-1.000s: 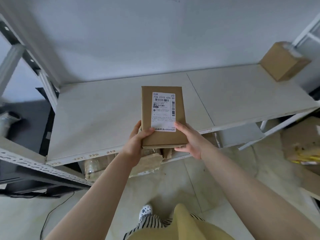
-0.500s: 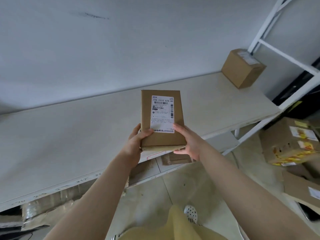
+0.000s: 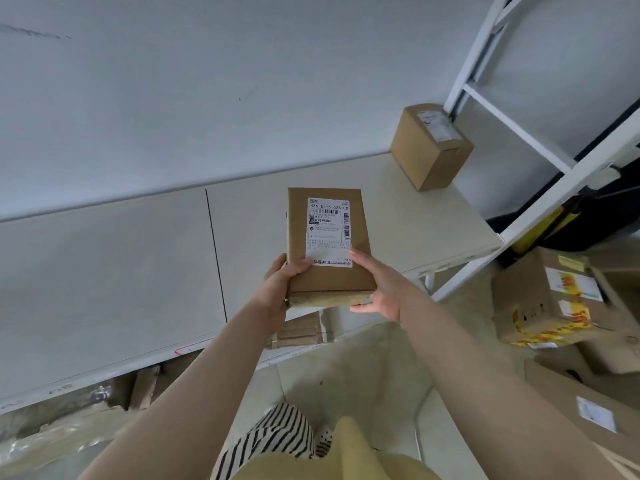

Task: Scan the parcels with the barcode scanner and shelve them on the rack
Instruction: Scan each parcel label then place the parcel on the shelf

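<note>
White rack shelf (image 3: 104, 289) runs across the view against a pale wall (image 3: 207, 81); a dark seam splits its boards. One small box (image 3: 431, 145) stands at the shelf's far right end, beside the white upright frame (image 3: 512, 126). More cardboard sits on the lower level under the shelf edge. Tiled floor (image 3: 346, 368) below; a pile of boxes (image 3: 543, 303) with yellow-and-red print lies on the floor at right.

Since half a second ago the view has swung left: the small box and frame now sit further right and higher, and the shelf seam has come into sight. The parcel keeps the same place between the hands.

Parcel (image 3: 329, 244), flat brown, label up, is held out above the shelf's front edge, not resting on it. Left hand (image 3: 277, 289) grips its near left corner, thumb on top at the label's edge. Right hand (image 3: 377, 289) holds the near right corner, thumb on top, fingers curled beneath. Both arms extended forward.
</note>
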Tool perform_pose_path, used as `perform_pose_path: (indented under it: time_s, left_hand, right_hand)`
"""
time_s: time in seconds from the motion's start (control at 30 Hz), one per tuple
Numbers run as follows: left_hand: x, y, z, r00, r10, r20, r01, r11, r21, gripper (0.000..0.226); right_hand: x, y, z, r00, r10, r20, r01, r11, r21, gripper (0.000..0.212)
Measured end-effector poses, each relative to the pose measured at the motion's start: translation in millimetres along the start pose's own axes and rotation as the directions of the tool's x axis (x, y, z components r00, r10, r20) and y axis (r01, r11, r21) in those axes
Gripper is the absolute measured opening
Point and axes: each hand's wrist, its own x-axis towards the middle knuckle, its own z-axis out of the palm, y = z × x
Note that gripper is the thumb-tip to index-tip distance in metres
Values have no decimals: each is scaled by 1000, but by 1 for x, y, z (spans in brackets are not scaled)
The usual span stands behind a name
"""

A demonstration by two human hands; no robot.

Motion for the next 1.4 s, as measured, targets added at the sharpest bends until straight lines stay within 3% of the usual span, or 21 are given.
perform_pose_path:
  time_s: [0.07,0.13,0.37,0.5,0.67,0.83,0.97,1.17,1.3,1.4]
  left_hand:
    - [14,7,13,1000,-16,-4,16,1000,-9,42]
    - [29,11,23,999,-33,-12,33,999,-16,36]
    - [94,39,66,992,-128,-7,127,991,-30,51]
    - [128,61,94,984,-178,27,175,982,74,50]
    - [164,73,122,973,-231,17,227,963,143,57]
    - [193,77,146,972,-233,24,229,966,118,64]
    - [212,75,170,980,-197,-14,198,975,101,60]
    - [233,69,199,973,-51,-225,73,993,90,56]
    - [248,80,220,954,30,-300,-7,997,78,68]
    - [258,84,231,940,64,-335,-41,996,75,68]
  right_hand:
    - [5,-11,-11,1000,-17,8,17,999,-30,49]
    - [11,-21,-19,1000,-4,2,4,1000,-7,52]
    - [55,-79,-51,990,76,-118,-66,994,91,32]
    - [84,-109,-73,983,32,-182,-10,993,117,43]
    - [109,-124,-97,966,-30,-256,79,980,183,28]
    - [138,-136,-117,952,-88,-292,146,972,183,49]
    - [153,-148,-135,963,-127,-239,156,982,109,42]
    - [180,-156,-162,949,-53,-310,128,966,225,88]
    - [193,-176,-183,922,-41,-385,130,969,208,122]
    - [204,-188,-195,920,-33,-390,109,979,174,133]
